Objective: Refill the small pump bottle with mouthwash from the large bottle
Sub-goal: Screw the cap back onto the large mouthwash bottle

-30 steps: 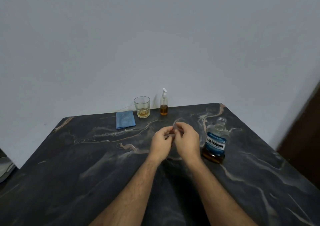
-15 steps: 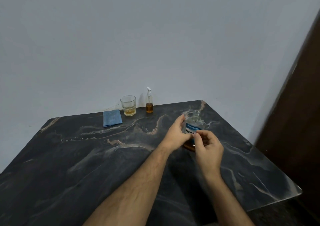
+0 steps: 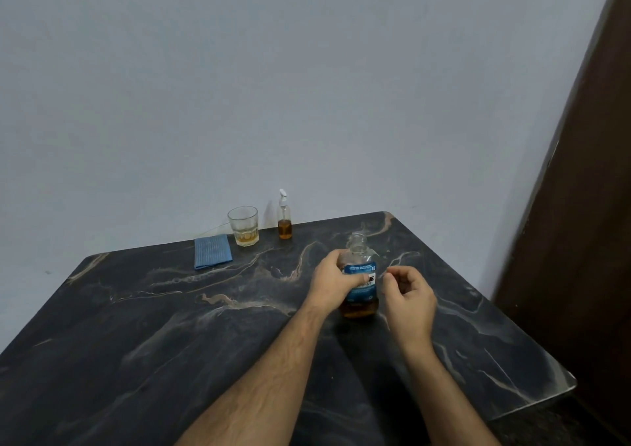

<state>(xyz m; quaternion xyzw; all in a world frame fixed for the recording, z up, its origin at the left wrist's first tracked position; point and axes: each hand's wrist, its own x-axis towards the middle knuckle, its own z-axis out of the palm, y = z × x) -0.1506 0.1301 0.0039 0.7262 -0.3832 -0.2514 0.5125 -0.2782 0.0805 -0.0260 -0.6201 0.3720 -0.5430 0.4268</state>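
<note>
Left hand [image 3: 336, 283] wrapped round the large bottle [image 3: 360, 280], thumb across the blue label, gripping it where it stands upright on the dark marble table [image 3: 170, 336], over toward the right side. Neck open, no cap on it, only a shallow layer of amber mouthwash at the bottom. Right hand [image 3: 408, 297] just beside the bottle on its right, fingers curled in, thumb and fingertips close together like pinching something tiny; can't tell if anything's actually in there.

Small pump bottle [image 3: 284, 218] way off at the far edge by the wall, upright, pump head on, to the far left of both hands. Left hand nearer to it, but busy. Probably means freeing the right one for a reach across, or dragging the large bottle over there. Pump top not yet off, so no pouring for now.

Also sitting back there: glass [image 3: 243, 226] with a bit of amber liquid, folded blue cloth [image 3: 212, 256] left of it.
</note>
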